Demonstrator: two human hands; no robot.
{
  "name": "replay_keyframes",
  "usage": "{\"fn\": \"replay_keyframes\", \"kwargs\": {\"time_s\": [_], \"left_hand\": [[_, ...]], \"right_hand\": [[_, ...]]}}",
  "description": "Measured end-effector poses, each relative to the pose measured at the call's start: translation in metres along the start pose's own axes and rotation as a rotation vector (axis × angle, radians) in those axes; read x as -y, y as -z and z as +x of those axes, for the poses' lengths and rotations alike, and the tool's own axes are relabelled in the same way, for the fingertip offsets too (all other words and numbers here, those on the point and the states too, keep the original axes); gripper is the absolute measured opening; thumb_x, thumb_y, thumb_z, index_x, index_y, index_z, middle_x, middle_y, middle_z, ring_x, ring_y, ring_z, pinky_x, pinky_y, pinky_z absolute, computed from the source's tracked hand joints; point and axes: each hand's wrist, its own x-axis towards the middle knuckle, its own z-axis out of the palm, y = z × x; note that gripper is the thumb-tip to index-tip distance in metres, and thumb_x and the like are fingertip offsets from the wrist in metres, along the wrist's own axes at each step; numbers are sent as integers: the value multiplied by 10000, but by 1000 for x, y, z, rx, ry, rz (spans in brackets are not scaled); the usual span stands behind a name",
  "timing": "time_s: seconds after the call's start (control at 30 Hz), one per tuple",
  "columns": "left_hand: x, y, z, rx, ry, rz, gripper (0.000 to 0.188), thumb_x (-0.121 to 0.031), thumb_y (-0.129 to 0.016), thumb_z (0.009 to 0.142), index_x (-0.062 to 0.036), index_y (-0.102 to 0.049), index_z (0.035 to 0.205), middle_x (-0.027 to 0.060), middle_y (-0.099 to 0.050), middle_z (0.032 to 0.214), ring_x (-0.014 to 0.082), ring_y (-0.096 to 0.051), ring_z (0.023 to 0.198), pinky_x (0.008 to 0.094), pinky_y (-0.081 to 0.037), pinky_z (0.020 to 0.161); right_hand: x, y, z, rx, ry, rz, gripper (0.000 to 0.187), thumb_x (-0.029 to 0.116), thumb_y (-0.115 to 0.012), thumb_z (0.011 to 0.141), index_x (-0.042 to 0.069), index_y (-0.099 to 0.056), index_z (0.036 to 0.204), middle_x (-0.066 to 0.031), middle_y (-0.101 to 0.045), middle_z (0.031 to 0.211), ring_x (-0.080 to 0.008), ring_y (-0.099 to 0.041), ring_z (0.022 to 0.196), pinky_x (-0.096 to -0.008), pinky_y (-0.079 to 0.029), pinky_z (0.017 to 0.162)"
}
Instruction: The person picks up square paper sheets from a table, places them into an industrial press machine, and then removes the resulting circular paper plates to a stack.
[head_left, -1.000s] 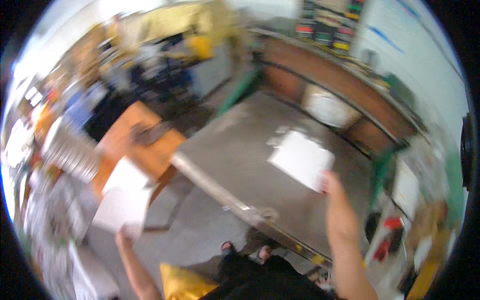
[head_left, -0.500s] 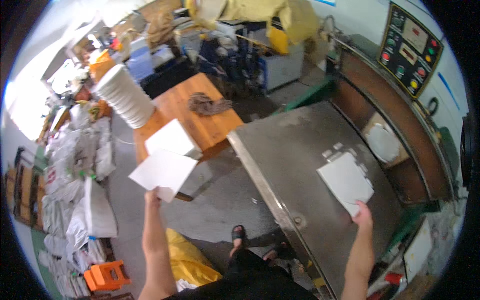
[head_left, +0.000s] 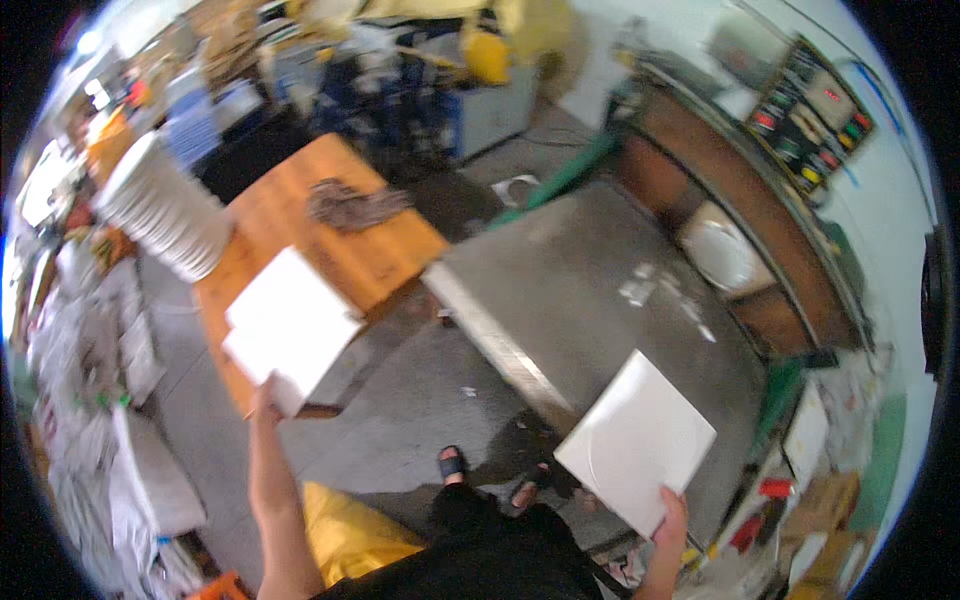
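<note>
My right hand [head_left: 671,516] grips one corner of a square white sheet [head_left: 635,445] with a faint round outline on it, held up over the near edge of the metal table [head_left: 530,270]. My left hand [head_left: 267,394] holds the corner of another white sheet [head_left: 262,358] against a white stack [head_left: 290,290] on the wooden table [head_left: 400,250]. Blur hides whether that sheet rests on the stack or just above it. Small white scraps [head_left: 637,288] lie on the metal table.
A tall pile of white discs [head_left: 165,210] and a brown cloth [head_left: 350,205] stand on the wooden table. Behind the metal table, a brown machine frame [head_left: 660,160] holds a round white piece [head_left: 720,258]. A control panel [head_left: 812,115] hangs at right; a yellow sack [head_left: 350,530] lies by my feet.
My right hand has lifted its white sheet off the metal table toward me, leaving scraps behind. My left hand has brought its sheet over the white stack. My view has turned to the right.
</note>
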Motion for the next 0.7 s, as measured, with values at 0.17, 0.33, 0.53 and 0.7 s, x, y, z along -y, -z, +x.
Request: {"fn": "replay_keyframes", "kwargs": {"time_s": [0.17, 0.33, 0.53, 0.7], "left_hand": [[-17, -26, -16, -347, -97, 48, 350, -176, -745, 822, 47, -579, 1036, 132, -646, 921, 285, -640, 755, 459, -537, 630], [-27, -12, -34, -303, -168, -26, 285, -110, -725, 829, 63, -587, 1008, 131, -654, 884, 280, -647, 725, 426, -545, 629], [-18, 29, -33, -203, -134, -166, 240, -89, -684, 835, 22, -598, 1029, 122, -648, 942, 259, -640, 836, 389, -534, 737], [-19, 35, -85, -182, -299, -167, 257, -70, -590, 870, 13, -551, 1110, 129, -637, 1021, 262, -631, 900, 389, -518, 804]], "right_hand": [[-23, -83, -45, 190, 71, -281, 449, 90, -573, 854, -51, -473, 1269, -189, -563, 1214, -285, -561, 1086, -403, -453, 923], [-26, -165, -41, 430, 290, -1025, 376, 274, -625, 876, -40, -622, 1083, -162, -693, 903, -254, -661, 789, -384, -500, 748], [-72, -191, -39, 512, 331, -1306, 354, 296, -584, 872, 17, -615, 1087, -227, -669, 861, -380, -663, 815, -446, -508, 733], [-72, -198, -42, 552, 358, -1370, 356, 292, -578, 879, 17, -598, 1104, -220, -669, 905, -374, -661, 839, -452, -505, 742]]}}
